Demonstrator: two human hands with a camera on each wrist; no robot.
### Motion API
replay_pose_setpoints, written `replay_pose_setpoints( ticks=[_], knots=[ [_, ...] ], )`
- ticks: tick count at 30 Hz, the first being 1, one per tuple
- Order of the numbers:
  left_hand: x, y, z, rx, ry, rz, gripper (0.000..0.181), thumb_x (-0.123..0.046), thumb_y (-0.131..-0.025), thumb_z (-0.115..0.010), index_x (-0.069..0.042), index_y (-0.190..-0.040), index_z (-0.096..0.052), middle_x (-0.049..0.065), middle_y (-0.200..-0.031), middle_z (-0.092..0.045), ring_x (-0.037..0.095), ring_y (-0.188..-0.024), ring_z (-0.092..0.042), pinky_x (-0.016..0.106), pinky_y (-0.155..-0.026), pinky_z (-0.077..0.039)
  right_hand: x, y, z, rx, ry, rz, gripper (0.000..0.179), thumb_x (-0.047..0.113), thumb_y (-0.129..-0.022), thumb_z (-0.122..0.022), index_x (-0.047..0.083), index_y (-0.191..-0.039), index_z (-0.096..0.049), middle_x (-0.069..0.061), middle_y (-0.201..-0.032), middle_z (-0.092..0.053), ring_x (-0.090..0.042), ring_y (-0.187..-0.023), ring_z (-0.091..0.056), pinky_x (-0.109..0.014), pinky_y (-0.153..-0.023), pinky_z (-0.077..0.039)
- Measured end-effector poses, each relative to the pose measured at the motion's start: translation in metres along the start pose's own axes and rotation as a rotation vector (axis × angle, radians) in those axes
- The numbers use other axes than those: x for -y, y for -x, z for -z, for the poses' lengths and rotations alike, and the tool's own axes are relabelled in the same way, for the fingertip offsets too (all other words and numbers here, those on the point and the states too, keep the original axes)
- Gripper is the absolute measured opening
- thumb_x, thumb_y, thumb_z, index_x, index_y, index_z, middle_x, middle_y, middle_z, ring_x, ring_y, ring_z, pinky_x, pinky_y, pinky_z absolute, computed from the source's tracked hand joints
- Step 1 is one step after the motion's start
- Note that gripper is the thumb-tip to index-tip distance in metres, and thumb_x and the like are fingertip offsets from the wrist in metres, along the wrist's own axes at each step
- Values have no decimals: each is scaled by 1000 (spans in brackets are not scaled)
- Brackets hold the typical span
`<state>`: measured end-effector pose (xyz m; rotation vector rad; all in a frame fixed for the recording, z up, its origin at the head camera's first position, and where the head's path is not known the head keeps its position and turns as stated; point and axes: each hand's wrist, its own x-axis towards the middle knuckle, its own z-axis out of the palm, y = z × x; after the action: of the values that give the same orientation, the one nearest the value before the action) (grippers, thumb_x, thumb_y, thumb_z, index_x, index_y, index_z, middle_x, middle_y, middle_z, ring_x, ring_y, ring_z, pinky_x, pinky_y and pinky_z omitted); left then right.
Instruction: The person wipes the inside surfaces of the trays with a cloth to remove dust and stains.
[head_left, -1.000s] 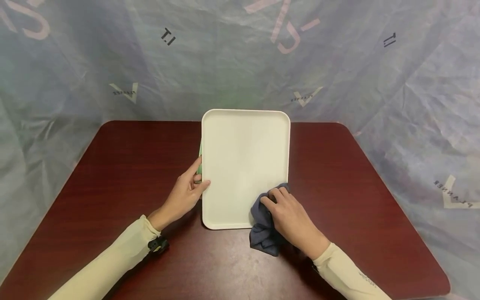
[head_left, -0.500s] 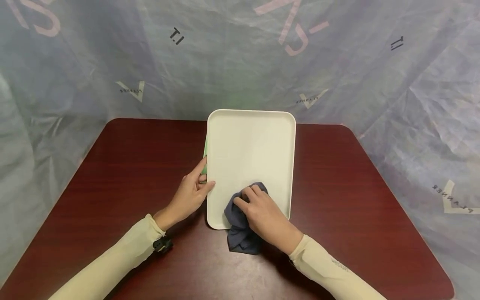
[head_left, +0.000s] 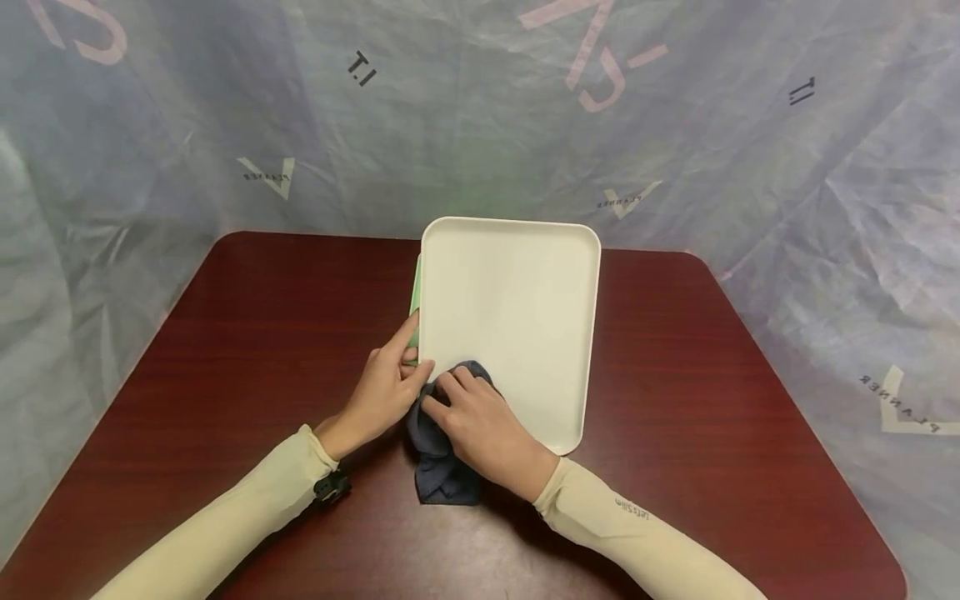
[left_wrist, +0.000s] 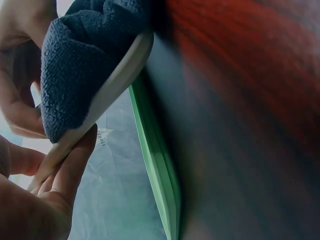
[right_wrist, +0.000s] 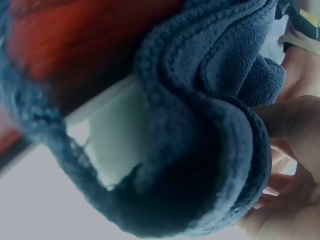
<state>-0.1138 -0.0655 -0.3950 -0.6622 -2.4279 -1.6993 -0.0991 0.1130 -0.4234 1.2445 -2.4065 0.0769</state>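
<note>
A white rectangular tray (head_left: 517, 308) with a raised rim is held tilted up, its inner face toward me. My left hand (head_left: 378, 398) grips its left edge, thumb on the front and fingers behind, as the left wrist view also shows. In my right hand (head_left: 487, 429) is a bunched dark blue cloth (head_left: 446, 475), pressed on the tray's lower left corner close to the left thumb. The cloth (left_wrist: 75, 65) wraps over the tray's edge in the left wrist view. Its folds (right_wrist: 210, 100) fill much of the right wrist view and hide part of the tray.
Behind the tray, a green flat-edged thing (head_left: 416, 304) shows at the left; most of it is hidden. The green edge (left_wrist: 157, 165) lies on the table in the left wrist view. A dark red table (head_left: 262, 333) spreads around, with grey printed sheeting (head_left: 465, 108) behind.
My right hand has slid the cloth leftward along the tray's lower part, from the right corner to the left one. The left hand keeps its grip; the view has shifted slightly.
</note>
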Motion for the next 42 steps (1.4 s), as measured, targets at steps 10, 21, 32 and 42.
replay_pose_setpoints(
  ticks=[10, 21, 32, 42],
  knots=[
    [0, 0, 2, 13, 3, -7, 69, 10, -96, -57, 1, -156, -24, 27, -96, -71, 32, -47, -57, 22, -44, -33, 7, 4, -3, 33, -3, 29, 29, -5, -78, -65, 12, -100, -69, -5, -100, -54, -23, -88, -48, -31, -75, -44],
    [-3, 0, 4, 22, -17, 6, 69, 9, -96, -58, 3, -155, -23, 27, -78, -67, 1, -42, -35, 22, -46, -32, -4, 28, 4, 59, -41, -37, 27, 0, -83, -70, 13, -107, -71, -6, -108, -58, -22, -96, -50, -32, -77, -48],
    [-1, -2, 3, 18, 43, 21, 69, 12, -95, -57, 6, -155, -24, 33, -116, -64, 34, -69, -68, 23, -60, -50, -31, 69, 16, 17, -59, -127, 31, -6, -80, -66, 14, -103, -70, -7, -103, -57, -23, -91, -50, -35, -75, -49],
    [27, -4, 0, 14, 49, 16, 71, 9, -96, -57, -1, -157, -21, 30, -116, -66, 22, -55, -56, 23, -48, -40, -57, 100, 23, 10, -46, -241, 28, -6, -81, -64, 13, -101, -71, -6, -104, -61, -24, -91, -51, -37, -69, -43]
  ],
)
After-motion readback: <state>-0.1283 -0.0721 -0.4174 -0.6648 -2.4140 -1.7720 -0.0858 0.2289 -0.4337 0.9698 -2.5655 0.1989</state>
